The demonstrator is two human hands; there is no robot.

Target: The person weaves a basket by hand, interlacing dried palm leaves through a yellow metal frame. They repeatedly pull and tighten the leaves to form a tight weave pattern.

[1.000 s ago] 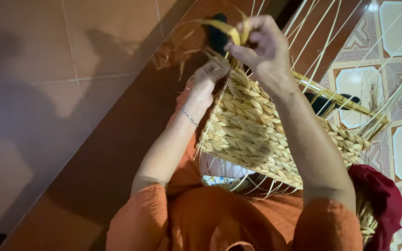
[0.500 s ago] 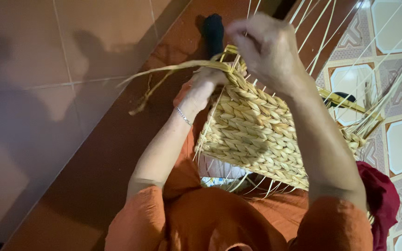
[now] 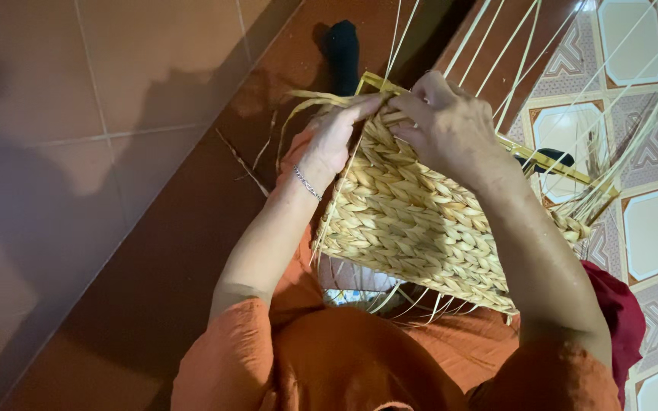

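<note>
A big woven straw basket (image 3: 420,221) rests on the person's lap, tilted up. Both hands work at its top corner. The left hand (image 3: 334,141) pinches a flat straw strand (image 3: 306,103) that curls out past the basket's left edge. The right hand (image 3: 451,125) lies on the basket's top rim, fingers curled tight on the weave. Thin pale reeds (image 3: 512,53) stick up above the basket. A black sock (image 3: 342,47) lies beyond it.

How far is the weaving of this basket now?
Done: the basket wall is braided most of the way up. In hand: left hand and right hand work a strand at the top corner. Left: the bare stakes above stay unwoven.
</note>
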